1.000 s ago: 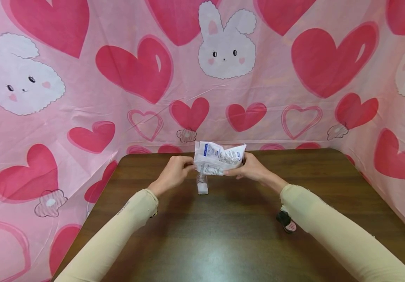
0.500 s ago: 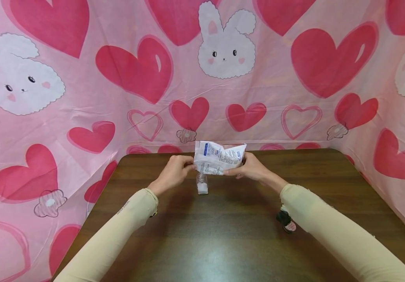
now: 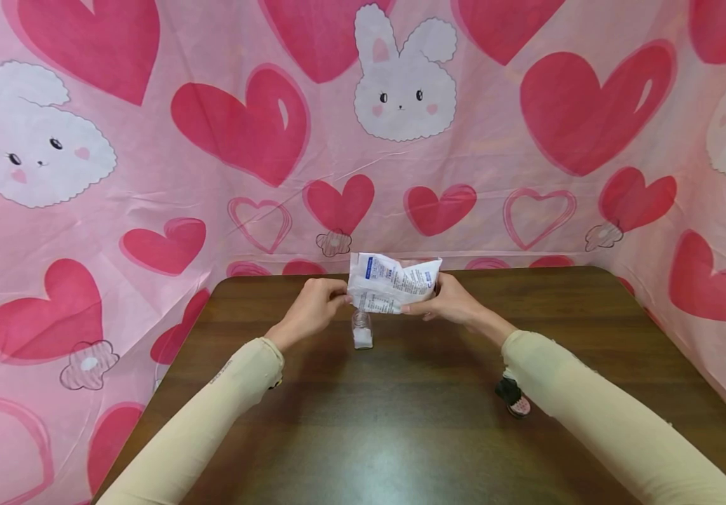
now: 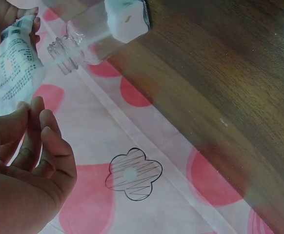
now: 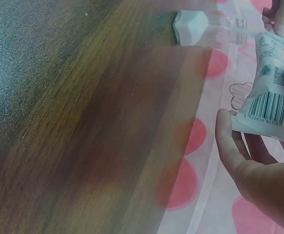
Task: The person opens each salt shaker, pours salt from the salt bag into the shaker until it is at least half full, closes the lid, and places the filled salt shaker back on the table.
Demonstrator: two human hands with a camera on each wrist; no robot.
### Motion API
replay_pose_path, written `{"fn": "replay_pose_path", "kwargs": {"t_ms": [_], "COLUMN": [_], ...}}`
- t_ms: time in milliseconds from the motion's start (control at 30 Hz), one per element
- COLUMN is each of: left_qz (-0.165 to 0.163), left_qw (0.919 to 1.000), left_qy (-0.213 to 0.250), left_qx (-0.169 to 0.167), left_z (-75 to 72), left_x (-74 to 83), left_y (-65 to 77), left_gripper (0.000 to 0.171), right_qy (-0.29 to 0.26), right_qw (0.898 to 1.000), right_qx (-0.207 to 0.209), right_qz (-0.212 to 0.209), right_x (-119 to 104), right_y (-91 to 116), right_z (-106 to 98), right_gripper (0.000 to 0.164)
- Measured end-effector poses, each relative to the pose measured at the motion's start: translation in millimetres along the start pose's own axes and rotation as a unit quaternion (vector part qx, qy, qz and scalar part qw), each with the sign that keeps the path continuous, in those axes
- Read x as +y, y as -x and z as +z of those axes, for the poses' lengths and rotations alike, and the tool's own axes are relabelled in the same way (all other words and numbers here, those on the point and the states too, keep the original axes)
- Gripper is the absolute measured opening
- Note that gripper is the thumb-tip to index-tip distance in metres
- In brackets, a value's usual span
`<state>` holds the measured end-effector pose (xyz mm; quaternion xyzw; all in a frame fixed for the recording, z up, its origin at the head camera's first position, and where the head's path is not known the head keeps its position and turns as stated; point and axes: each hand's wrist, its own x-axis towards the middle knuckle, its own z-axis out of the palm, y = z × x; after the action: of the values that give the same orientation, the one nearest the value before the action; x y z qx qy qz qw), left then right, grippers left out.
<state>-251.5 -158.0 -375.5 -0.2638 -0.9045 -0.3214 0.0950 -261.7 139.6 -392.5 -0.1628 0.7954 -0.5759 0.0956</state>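
Note:
Above the far part of the table, my two hands hold a white printed packet point(image 3: 391, 286) with blue labels and a barcode. My left hand point(image 3: 313, 308) pinches its left edge between thumb and fingertips, as the left wrist view also shows. The other end is gripped by my right hand point(image 5: 259, 180), fingers beneath and thumb on top. Just below the packet's open corner stands a small clear glass bottle point(image 4: 86, 36), upright and uncapped, partly filled with white powder or grains point(image 4: 127, 22). A thin white stream runs from the corner into its neck.
The brown wooden table point(image 3: 375, 435) has a pink cloth with hearts and rabbits point(image 3: 400, 161) hung behind and beside it. A small black-and-pink object point(image 3: 514, 398), its kind unclear, lies beside my right sleeve point(image 3: 565, 379). Tiny white specks dot the tabletop.
Hands, packet and bottle hold practically the same places in the head view. Only a slight shift of the camera shows.

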Motion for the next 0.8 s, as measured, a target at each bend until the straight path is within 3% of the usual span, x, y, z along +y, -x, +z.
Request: {"fn": "replay_pose_path", "kwargs": {"t_ms": [800], "left_qz": [-0.006], "left_qw": [1.0000], "left_qy": [-0.004], "left_qx": [0.000], "left_z": [-0.5], "left_x": [0.0], "left_y": [0.6], "left_gripper": [0.006], "right_qy": [-0.001], "right_qw": [1.000], "right_qx": [0.000], "right_qz": [-0.001], "right_x": [2.7], "right_y": [-1.9], "right_z": [0.6], "right_gripper": [0.050]}}
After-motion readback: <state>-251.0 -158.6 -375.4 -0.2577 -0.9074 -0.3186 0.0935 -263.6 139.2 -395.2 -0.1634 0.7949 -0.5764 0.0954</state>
